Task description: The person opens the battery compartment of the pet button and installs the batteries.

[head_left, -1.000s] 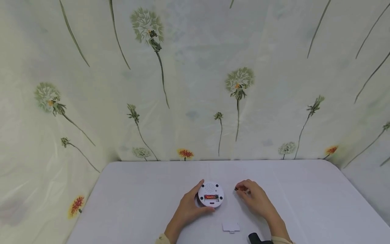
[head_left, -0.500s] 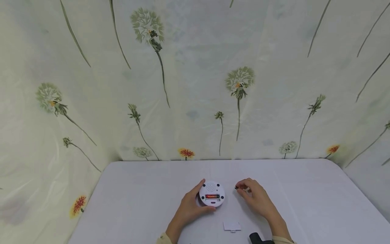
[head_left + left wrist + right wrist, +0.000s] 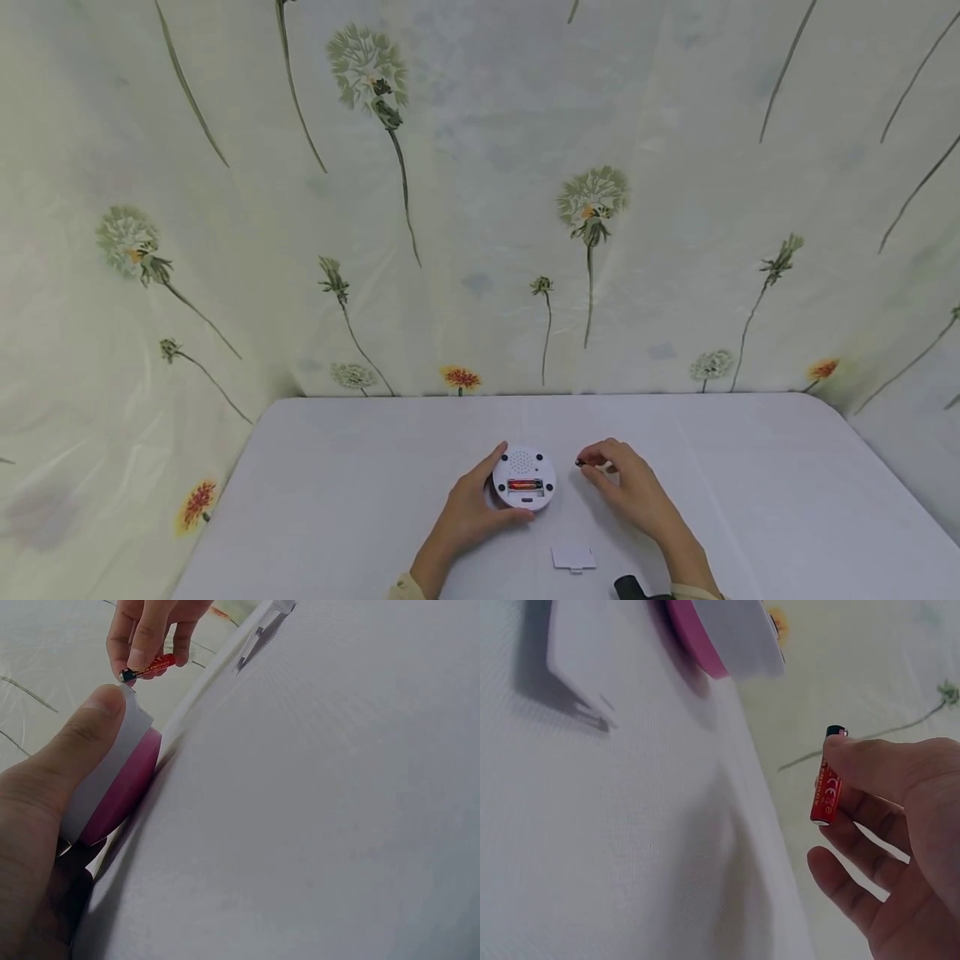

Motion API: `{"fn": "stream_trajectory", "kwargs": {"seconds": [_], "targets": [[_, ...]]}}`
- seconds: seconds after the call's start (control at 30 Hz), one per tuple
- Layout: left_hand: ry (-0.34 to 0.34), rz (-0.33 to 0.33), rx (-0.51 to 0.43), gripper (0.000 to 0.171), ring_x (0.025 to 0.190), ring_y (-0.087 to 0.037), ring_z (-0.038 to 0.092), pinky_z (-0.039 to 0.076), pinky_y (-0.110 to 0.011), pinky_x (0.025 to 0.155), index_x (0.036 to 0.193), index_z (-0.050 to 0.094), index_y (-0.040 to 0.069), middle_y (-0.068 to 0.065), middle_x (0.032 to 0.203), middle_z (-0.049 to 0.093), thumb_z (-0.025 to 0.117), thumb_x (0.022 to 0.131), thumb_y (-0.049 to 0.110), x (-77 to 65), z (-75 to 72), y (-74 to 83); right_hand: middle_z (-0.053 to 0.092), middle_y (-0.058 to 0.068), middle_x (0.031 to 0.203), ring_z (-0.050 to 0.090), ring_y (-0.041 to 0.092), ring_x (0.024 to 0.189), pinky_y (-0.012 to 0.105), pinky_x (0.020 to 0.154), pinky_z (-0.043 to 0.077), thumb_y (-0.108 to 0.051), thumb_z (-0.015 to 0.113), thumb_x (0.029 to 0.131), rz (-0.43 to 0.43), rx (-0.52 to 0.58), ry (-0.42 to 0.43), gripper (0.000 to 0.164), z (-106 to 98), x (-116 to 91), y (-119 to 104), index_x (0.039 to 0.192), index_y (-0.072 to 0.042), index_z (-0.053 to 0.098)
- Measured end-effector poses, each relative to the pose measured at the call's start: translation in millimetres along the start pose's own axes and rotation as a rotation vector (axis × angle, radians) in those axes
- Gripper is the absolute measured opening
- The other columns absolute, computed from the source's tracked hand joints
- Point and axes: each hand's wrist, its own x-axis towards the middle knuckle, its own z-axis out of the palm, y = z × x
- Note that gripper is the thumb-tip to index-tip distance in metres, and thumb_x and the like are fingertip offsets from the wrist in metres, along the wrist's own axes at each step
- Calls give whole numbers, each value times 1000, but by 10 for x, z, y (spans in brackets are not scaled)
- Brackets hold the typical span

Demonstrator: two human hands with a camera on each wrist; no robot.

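The reference unit is the round white device (image 3: 524,473), held with its vented face and battery compartment (image 3: 534,493) exposed. The left hand (image 3: 472,510) grips it by the rim, thumb on the edge nearest the person. One red battery (image 3: 525,485) lies in the compartment. The right hand (image 3: 632,490) pinches a loose red battery (image 3: 827,784) between thumb and fingers, to the right of the device and clear of it, black end directed toward it. A white compartment cover (image 3: 573,559) lies on the table, on the person's side of the device and slightly right.

Handling (judged): the loose battery should be rigid, light and smooth, and may roll in the fingertips; hold it mid-barrel, leaving both ends free. The device should be stiff and light; hold it by the rim. The cover's small tab is probably its most fragile part.

Limits of view: the fingers beneath the device are largely concealed. Contact between its pink side (image 3: 127,787) and the table cannot be confirmed. Compartment contacts and polarity marks are too small to read. A black object (image 3: 630,587), right of the device toward the person, is cut off and unidentified.
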Motion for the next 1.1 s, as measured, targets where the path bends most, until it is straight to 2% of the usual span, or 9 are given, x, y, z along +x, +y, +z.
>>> {"fn": "stream_trajectory", "kwargs": {"seconds": [0.57,0.87,1.1], "targets": [[3,18,6,104,138,-13,37,37,-39,111,147,28,34,8,150,38,77,60,62,7,18,-20,62,-16,93,56,0,88,25,72,53,-12,71,84,-113,11,9,20,58,-1,-95,99,-22,63],[4,36,25,103,137,-13,38,38,-38,111,147,28,34,8,149,39,77,61,62,19,10,-36,61,-15,94,56,-3,85,24,73,53,-13,69,85,-102,43,-25,19,71,15,-178,101,-22,62],[6,31,26,104,138,-13,38,37,-38,111,148,28,32,7,149,39,78,61,60,13,1,-25,61,-15,95,56,-3,85,22,72,53,-13,69,86,-137,58,-28,19,97,31,-194,102,-21,62]]}}
